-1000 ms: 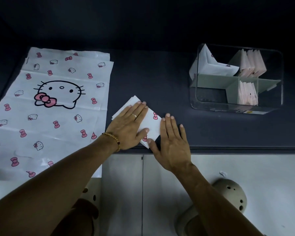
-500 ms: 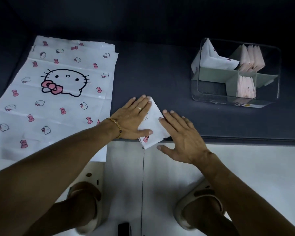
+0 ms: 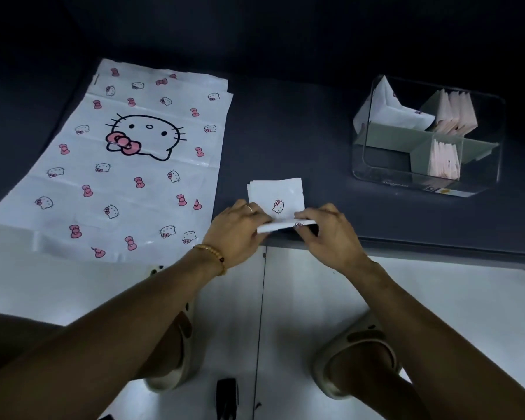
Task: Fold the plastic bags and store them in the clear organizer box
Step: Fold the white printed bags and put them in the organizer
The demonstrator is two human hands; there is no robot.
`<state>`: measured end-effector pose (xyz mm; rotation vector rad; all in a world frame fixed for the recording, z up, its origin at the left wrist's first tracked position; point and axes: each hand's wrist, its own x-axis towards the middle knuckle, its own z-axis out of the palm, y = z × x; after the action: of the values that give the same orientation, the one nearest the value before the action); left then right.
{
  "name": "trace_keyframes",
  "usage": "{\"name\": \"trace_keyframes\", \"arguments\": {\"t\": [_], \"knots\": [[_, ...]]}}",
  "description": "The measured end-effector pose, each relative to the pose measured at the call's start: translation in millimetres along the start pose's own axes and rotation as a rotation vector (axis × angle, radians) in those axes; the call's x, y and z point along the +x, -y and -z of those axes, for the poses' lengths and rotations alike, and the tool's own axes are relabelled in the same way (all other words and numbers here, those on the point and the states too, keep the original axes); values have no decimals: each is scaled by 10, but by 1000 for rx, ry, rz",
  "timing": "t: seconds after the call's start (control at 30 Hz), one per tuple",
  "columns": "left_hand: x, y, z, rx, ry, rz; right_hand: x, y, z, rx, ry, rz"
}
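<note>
Nearest, at the front edge of the dark worktop, the left hand and the right hand each pinch an end of the near flap of the folded bag, fingers curled onto it with nothing else held; the flap is raised and turned over toward the far side, apparently so the small white square can be halved once more while its far part lies flat on the worktop to keep the layers aligned; working at the edge probably lets the fingers slip under the flap. Further left, a stack of unfolded bags lies spread flat, its near end overhanging the edge, likely waiting its turn. Farthest right stands the clear organizer box, well apart from the hands; its divided compartments already hold upright folded bags, so the packet probably goes there next.
</note>
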<state>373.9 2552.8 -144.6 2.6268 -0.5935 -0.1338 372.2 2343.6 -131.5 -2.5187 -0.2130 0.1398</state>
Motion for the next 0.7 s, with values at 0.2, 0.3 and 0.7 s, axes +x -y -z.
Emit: {"name": "trace_keyframes", "arguments": {"t": [0.2,0.3,0.7], "knots": [[406,-9,48,-229,-73,488,482,47,-15,160,-14,-395],[523,13,20,-152,-70,584,657,62,-70,38,31,-478],[496,100,-177,282,-81,-106,789,112,-119,-147,4,-498]]}}
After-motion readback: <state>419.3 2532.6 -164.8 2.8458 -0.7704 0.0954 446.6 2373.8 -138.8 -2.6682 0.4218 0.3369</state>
